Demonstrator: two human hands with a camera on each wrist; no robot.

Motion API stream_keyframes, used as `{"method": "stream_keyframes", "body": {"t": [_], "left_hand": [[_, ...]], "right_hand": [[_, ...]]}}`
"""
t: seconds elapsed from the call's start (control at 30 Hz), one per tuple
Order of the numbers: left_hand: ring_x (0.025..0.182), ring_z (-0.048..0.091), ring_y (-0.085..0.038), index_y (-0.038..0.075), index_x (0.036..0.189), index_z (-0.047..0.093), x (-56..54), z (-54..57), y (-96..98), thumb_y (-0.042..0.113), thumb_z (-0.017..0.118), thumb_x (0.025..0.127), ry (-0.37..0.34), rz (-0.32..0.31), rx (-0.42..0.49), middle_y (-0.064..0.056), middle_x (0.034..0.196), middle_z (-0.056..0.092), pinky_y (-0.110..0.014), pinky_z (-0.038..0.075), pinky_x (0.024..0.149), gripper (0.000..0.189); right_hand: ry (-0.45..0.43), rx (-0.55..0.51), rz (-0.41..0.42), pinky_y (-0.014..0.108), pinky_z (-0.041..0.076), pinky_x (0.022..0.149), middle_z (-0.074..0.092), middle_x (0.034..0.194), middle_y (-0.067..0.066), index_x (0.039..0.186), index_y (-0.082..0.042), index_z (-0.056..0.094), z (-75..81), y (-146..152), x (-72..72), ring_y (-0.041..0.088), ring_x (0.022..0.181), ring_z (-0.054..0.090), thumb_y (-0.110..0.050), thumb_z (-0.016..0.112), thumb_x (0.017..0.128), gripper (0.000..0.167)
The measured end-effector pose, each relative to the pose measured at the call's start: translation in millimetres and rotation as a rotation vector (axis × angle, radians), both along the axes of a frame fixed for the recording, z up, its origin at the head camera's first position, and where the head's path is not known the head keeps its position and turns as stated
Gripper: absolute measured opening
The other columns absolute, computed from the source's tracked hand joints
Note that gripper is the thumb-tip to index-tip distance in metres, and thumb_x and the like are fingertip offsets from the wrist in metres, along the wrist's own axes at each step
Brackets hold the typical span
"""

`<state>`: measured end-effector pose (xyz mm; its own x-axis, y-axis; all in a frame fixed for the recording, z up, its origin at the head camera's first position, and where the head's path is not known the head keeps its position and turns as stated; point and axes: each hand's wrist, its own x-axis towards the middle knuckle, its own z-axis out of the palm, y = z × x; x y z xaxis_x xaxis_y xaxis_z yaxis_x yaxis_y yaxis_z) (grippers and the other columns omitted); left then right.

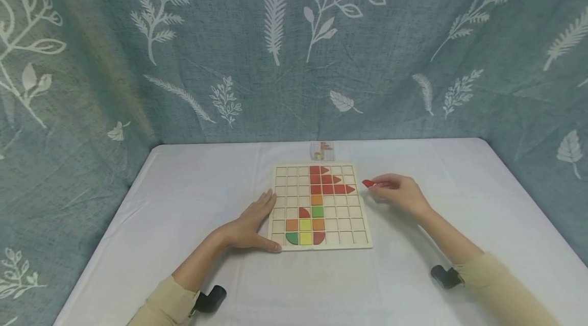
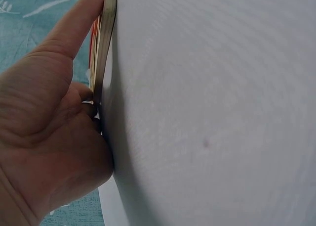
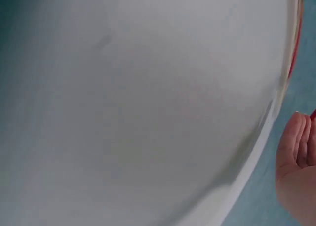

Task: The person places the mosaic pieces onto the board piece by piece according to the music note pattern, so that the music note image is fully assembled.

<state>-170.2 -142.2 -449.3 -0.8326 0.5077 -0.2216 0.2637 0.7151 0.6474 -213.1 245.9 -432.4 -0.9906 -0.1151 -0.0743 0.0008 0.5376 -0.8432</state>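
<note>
A wooden grid board (image 1: pixel 340 224) lies on the white-covered table, with red, orange, yellow and green pieces in some squares. Several red squares (image 1: pixel 315 179) with pointed red ends fill its upper middle rows. Lower down sit yellow squares (image 1: pixel 305 231), orange squares and quarter-round pieces. My left hand (image 1: pixel 245 224) rests along the board's left edge, thumb at the lower left corner and fingers stretched. Just off the board's right side, my right hand (image 1: pixel 399 193) pinches a small red piece (image 1: pixel 368 183) above the table. In the right wrist view, only a sliver of that piece shows.
Behind the board lies a small clear-covered card (image 1: pixel 322 151) with a coloured pattern. A blue-green curtain (image 1: pixel 294 86) with white leaf prints hangs at the back and sides. White cloth (image 1: pixel 206 178) covers the table.
</note>
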Motion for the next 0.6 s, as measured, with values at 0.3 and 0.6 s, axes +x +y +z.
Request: {"method": "stream_keyframes", "body": {"t": [0.3,0.6], "left_hand": [[0.149,-0.004,-0.030,0.002,0.156,0.008,1.3,-1.1,0.0,0.048,0.085,0.069,-0.003,0.003,0.006,-0.014,0.163,-0.002,-0.051,0.004,0.119,0.125],[0.149,-0.005,-0.031,0.004,0.157,0.008,3.0,0.9,0.1,0.046,0.085,0.070,-0.014,0.012,0.004,-0.014,0.163,-0.003,-0.054,0.006,0.118,0.123]], "right_hand": [[-0.037,-0.103,0.153,0.032,0.053,0.083,0.072,0.098,0.004,0.116,-0.006,0.070,0.1,-67,7.6,0.018,0.091,0.067,-0.028,0.076,0.085,0.038],[0.116,0.197,0.419,0.028,0.050,0.067,0.067,0.084,-0.011,0.097,-0.021,0.075,-2.9,-128,3.4,0.012,0.077,0.058,-0.036,0.079,0.081,0.022]]}}
